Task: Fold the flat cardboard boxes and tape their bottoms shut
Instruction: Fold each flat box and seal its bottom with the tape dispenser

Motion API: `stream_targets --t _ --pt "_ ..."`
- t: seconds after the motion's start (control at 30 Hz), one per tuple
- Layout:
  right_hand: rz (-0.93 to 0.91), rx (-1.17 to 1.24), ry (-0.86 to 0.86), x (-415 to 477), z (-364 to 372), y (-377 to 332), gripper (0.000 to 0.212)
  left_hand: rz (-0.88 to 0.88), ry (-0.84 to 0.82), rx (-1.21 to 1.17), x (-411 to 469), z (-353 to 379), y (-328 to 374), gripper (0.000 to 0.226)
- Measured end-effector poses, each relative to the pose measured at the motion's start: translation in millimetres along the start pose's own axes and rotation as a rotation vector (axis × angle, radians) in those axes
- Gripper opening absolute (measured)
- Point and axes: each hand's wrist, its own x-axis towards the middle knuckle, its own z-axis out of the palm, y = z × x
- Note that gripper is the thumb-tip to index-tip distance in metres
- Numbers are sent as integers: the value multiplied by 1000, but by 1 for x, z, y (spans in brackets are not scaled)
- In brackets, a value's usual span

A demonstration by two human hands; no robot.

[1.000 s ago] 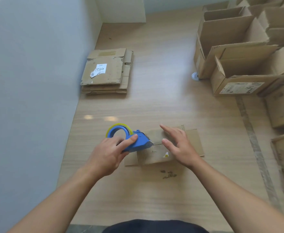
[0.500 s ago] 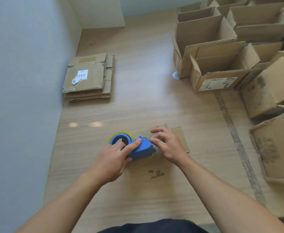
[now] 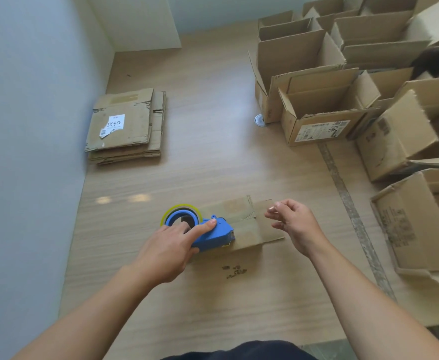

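A small flat cardboard piece [image 3: 249, 236] lies on the wooden floor in front of me. On its left end rests a blue tape dispenser [image 3: 214, 237] with a yellow-rimmed roll [image 3: 180, 208]. My left hand [image 3: 171, 252] grips the dispenser, forefinger stretched along its top. My right hand [image 3: 296, 224] hovers at the cardboard's right edge, thumb and fingers pinched together on what looks like a clear tape end drawn from the dispenser. A stack of flat boxes [image 3: 125, 126] lies by the left wall.
Several folded open boxes [image 3: 317, 107] crowd the right side and far right corner, one near my right arm [image 3: 420, 224]. A small white disc [image 3: 260, 120] lies by the nearest box row. Dark crumbs [image 3: 235, 271] dot the floor. The wall [image 3: 31, 126] runs along the left.
My right hand went from flat on the cardboard to the dispenser's mouth, then pulled away to the right with fingers pinched. The left hand kept its grip on the dispenser.
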Motion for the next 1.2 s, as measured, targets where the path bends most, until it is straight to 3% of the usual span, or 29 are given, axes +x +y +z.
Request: stream_targets --t 0.43,0.6,0.63,0.7,0.77,0.8,0.83,0.9,0.97,1.13,1.2 --pt "195 -169 38 17 16 11 26 -45 -59 16 1 -1 1 70" --pt "295 -144 63 18 34 21 11 -51 -74 7 1 -5 3 68" --pt "321 -125 65 16 36 22 14 -54 -79 6 2 -6 3 68" --pt "334 -135 82 13 36 23 40 -56 -86 -2 2 -6 2 68" --pt "251 -327 143 10 33 18 60 -56 -87 -8 1 -4 1 68" --pt "144 -496 176 10 33 15 56 -55 -83 -12 1 -4 2 68" --pt "18 -626 184 8 34 12 42 -54 -77 -11 2 -3 2 68" --pt "-126 -664 138 4 42 5 12 -55 -73 -10 2 -4 1 68" --pt "-147 -585 63 0 49 6 6 -58 -56 -26 1 -6 4 68" --pt "-213 -617 52 4 54 27 46 6 78 9 6 -7 3 59" --pt "-226 -600 75 5 56 32 53 17 115 64 10 -13 3 56"
